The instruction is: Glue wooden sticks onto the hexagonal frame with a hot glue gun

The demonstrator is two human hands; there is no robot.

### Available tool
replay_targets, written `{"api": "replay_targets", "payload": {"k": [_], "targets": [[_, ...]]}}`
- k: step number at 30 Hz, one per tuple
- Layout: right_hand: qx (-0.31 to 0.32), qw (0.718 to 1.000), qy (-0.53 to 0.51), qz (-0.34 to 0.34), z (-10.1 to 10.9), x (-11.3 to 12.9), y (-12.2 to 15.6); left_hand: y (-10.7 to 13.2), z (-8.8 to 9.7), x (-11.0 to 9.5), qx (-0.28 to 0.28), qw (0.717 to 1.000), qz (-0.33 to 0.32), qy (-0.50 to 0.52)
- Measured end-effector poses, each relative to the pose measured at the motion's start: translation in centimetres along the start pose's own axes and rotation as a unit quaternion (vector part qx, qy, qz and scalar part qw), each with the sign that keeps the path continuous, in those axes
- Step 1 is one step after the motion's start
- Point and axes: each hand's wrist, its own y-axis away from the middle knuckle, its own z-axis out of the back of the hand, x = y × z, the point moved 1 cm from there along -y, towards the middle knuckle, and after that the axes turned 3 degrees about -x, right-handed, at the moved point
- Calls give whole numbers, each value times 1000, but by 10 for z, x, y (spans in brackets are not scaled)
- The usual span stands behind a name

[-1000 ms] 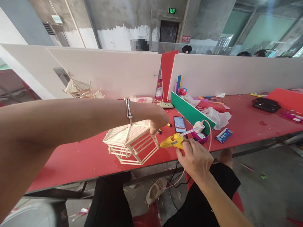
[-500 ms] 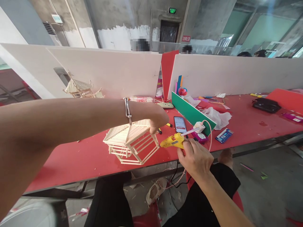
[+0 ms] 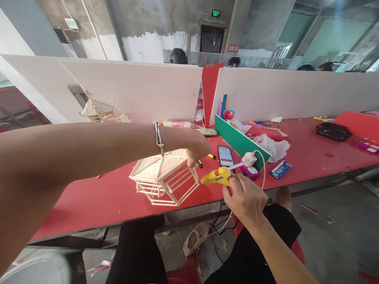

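Yellow glue gun (image 3: 214, 176) clasped in right hand (image 3: 246, 197); left grip (image 3: 201, 149) unclear at stick house (image 3: 168, 167) near table edge (image 3: 103, 219).

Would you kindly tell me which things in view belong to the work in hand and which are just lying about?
In use:
yellow glue gun, held in the right hand
stick model, held at its edge by the left hand

Seemingly just lying about:
phone
blue packet
black case
white plastic bag
red flower

It seems a craft workshop: long red flat table (image 3: 309, 144) at three o'clock, yellow pistol-shaped glue gun (image 3: 215, 177) near four, rough grey concrete wall (image 3: 148, 19) at twelve.
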Motion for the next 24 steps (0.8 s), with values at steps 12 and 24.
{"api": "replay_targets", "payload": {"k": [12, 24], "targets": [[-8, 1000, 14, -5, 2, 0, 2, 6, 4, -6, 136, 989, 27, -56], [-11, 1000, -1, -3, 2, 3, 3, 2, -2, 0, 111, 991, -1, -74]]}}
